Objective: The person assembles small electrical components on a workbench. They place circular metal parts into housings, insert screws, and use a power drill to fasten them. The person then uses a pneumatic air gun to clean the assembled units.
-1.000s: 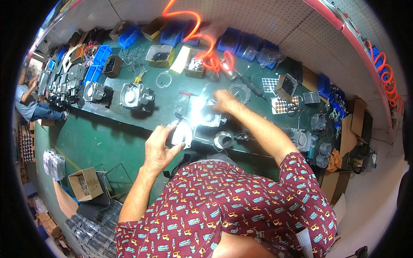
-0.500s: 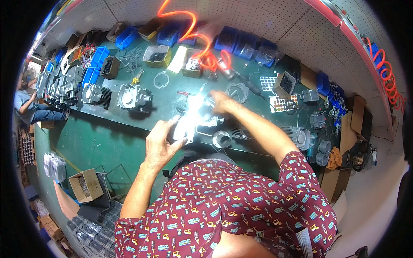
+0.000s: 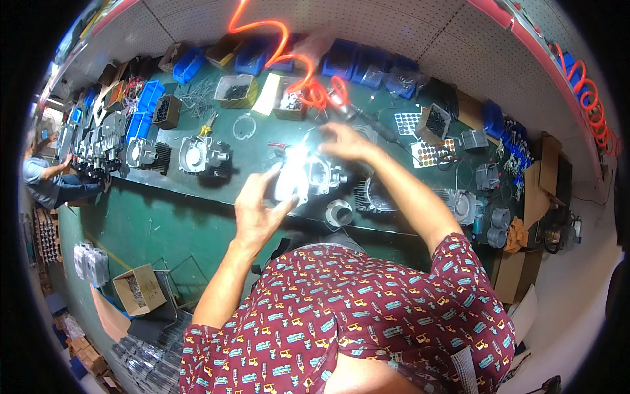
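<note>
My left hand [image 3: 256,209] is closed round the near left edge of a silvery metal engine casing [image 3: 323,176] on the bench. Strong glare washes out the casing's left part, so its detail there is lost. Over the far side of the casing is my right hand [image 3: 346,140], its fingers curled together; whatever they hold, if anything, is hidden by the glare. A red-handled tool [image 3: 277,145] lies just beyond the casing. On the near side, by the bench edge, sits a round flanged metal part [image 3: 339,213].
Two similar castings, a nearer one [image 3: 202,156] and a farther one [image 3: 143,153], stand left. A finned cylinder [image 3: 374,195] is beneath my right forearm. Blue bins [image 3: 340,58] line the back below an orange coiled hose [image 3: 289,46]. Another person [image 3: 44,172] sits far left.
My right hand has shifted slightly away from me over the casing, its fingers more bunched. The casing appears turned a little, with its round opening showing more. My left hand keeps its grip.
</note>
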`<state>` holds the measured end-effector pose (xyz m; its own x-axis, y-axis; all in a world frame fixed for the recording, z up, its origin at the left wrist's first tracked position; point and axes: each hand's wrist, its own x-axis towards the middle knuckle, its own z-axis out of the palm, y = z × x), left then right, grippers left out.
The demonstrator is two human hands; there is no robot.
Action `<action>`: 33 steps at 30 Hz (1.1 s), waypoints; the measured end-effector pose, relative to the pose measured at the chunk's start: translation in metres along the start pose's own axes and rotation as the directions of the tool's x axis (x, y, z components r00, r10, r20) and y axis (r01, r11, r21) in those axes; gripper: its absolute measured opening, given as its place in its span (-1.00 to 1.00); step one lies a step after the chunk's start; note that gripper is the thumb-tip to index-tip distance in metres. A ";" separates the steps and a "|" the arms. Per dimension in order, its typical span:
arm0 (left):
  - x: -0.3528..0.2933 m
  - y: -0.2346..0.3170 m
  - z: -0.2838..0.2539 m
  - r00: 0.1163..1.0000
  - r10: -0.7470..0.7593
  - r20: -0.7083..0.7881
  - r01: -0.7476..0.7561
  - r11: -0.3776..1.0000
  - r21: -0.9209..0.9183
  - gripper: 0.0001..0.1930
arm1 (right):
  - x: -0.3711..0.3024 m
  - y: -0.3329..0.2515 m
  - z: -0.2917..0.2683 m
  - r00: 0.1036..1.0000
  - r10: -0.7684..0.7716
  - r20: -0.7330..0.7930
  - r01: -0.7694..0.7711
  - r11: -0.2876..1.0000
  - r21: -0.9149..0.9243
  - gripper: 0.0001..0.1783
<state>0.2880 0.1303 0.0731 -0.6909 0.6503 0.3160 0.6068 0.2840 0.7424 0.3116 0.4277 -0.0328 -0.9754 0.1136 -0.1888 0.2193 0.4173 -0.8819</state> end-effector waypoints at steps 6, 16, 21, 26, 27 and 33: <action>0.012 -0.017 0.045 1.000 -0.004 0.014 0.002 0.993 0.116 -0.46 | -0.009 -0.025 -0.025 0.991 -0.072 -0.116 0.093 0.978 0.186 -0.58; 0.011 -0.043 0.088 0.987 -0.069 0.147 0.024 0.957 0.290 -0.41 | 0.000 -0.021 -0.014 0.936 -0.330 0.120 0.333 0.943 -0.002 -0.50; 0.016 -0.043 0.094 0.975 -0.146 0.167 0.081 0.935 0.346 -0.41 | 0.016 -0.012 0.000 0.926 -0.298 0.230 0.317 0.947 -0.051 -0.49; 0.017 -0.044 0.093 0.975 -0.143 0.171 0.072 0.927 0.368 -0.42 | 0.023 -0.011 0.007 0.920 -0.310 0.238 0.334 0.940 -0.068 -0.56; 0.018 -0.044 0.093 0.974 -0.144 0.172 0.072 0.927 0.367 -0.42 | 0.024 -0.011 0.007 0.917 -0.316 0.242 0.340 0.939 -0.061 -0.56; 0.019 -0.039 0.089 0.961 -0.163 0.223 0.071 0.926 0.372 -0.43 | 0.026 -0.012 0.002 0.909 -0.341 0.240 0.376 0.920 -0.115 -0.58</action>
<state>0.2864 0.1941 -0.0026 -0.6752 0.7359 0.0507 0.6589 0.5709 0.4898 0.2836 0.4234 -0.0283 -0.9664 -0.2556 0.0258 -0.1624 0.5301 -0.8322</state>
